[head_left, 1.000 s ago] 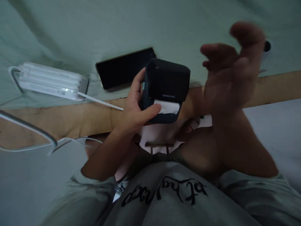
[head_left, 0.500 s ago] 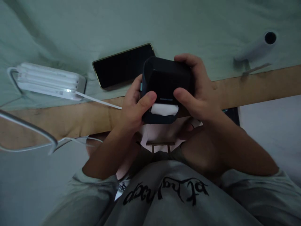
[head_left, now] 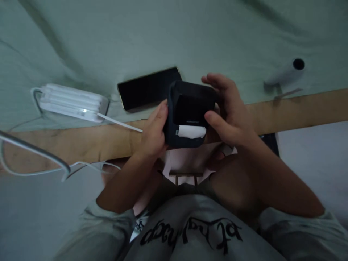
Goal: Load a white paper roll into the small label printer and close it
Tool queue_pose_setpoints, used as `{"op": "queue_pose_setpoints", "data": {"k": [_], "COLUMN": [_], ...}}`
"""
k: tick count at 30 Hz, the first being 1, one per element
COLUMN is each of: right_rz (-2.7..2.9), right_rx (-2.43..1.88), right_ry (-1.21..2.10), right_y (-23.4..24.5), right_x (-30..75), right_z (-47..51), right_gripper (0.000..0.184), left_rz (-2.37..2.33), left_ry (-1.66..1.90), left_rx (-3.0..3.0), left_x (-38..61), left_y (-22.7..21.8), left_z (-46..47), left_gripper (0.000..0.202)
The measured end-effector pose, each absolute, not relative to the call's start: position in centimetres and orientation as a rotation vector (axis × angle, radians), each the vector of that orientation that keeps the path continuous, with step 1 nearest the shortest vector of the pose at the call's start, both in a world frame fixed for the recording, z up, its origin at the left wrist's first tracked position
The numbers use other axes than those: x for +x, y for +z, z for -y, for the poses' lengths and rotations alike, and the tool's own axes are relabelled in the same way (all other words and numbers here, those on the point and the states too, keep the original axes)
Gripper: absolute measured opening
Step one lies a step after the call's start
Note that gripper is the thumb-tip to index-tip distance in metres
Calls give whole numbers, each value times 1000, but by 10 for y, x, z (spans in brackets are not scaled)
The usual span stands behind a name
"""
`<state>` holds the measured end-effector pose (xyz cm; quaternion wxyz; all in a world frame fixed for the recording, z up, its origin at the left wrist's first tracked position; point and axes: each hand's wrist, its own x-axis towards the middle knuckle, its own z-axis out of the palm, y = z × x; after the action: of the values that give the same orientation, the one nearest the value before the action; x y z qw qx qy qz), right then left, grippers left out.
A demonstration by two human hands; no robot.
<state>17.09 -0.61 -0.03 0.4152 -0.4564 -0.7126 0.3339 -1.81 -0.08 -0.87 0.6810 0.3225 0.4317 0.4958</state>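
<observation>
A black label printer [head_left: 194, 107] is held up over the table's front edge, with a white paper strip [head_left: 191, 131] at the slot in its lower front. My left hand [head_left: 154, 132] is closed on the printer's left side, its thumb along the edge. Round the right side curls my right hand [head_left: 230, 112], thumb against the front edge and fingers by the far top corner. Some of the right fingers are hidden behind the printer. A dark phone with a gold rim [head_left: 148, 88] lies flat just beyond my left hand.
On the left stands a white power strip or charger block [head_left: 73, 103] with a white cable [head_left: 119, 122] running toward me. A grey cable loop [head_left: 35, 150] hangs over the wooden table edge [head_left: 293, 108]. At the right lies a white cylinder with a dark end [head_left: 288, 72].
The printer has turned slightly and shows more of its white strip. My left thumb has moved from its front to its side, and my right fingers have loosened somewhat. The whole view has shifted.
</observation>
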Motion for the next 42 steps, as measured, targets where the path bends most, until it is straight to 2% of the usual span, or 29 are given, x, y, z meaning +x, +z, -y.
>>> {"op": "queue_pose_setpoints", "data": {"k": [4, 13, 15, 20, 26, 28, 30, 34, 38, 42], "right_rz": [1886, 2053, 1987, 1517, 1915, 2066, 2190, 2350, 2143, 1747], "right_rx": [-1153, -1237, -1276, -1306, -1383, -1508, -1603, -1608, -1597, -1536], "right_ry": [884, 734, 584, 17, -283, -352, -295, 4, 282, 560], "right_y": [1, 16, 19, 26, 29, 33, 39, 42, 49, 64], "right_x": [177, 184, 185, 175, 157, 155, 155, 162, 166, 173], "right_z": [7, 14, 13, 5, 4, 8, 11, 8, 11, 19], "right_gripper": [75, 84, 79, 18, 5, 9, 17, 19, 33, 37], "left_rz": [-912, -867, -838, -788, -803, -790, -815, -862, -850, -900], "left_ry": [1081, 1002, 1018, 967, 919, 904, 906, 912, 898, 1014], "left_rx": [668, 565, 557, 821, 1050, 1078, 1079, 1071, 976, 764], "left_x": [-20, -16, -15, -20, -27, -27, -26, -26, -27, -23], "left_y": [-6, 2, -1, -14, -20, -17, -14, -10, -12, -13], "left_z": [0, -5, -5, -5, -6, -4, -3, 0, 1, -2], "left_gripper": [26, 16, 22, 37, 49, 49, 46, 44, 43, 35]}}
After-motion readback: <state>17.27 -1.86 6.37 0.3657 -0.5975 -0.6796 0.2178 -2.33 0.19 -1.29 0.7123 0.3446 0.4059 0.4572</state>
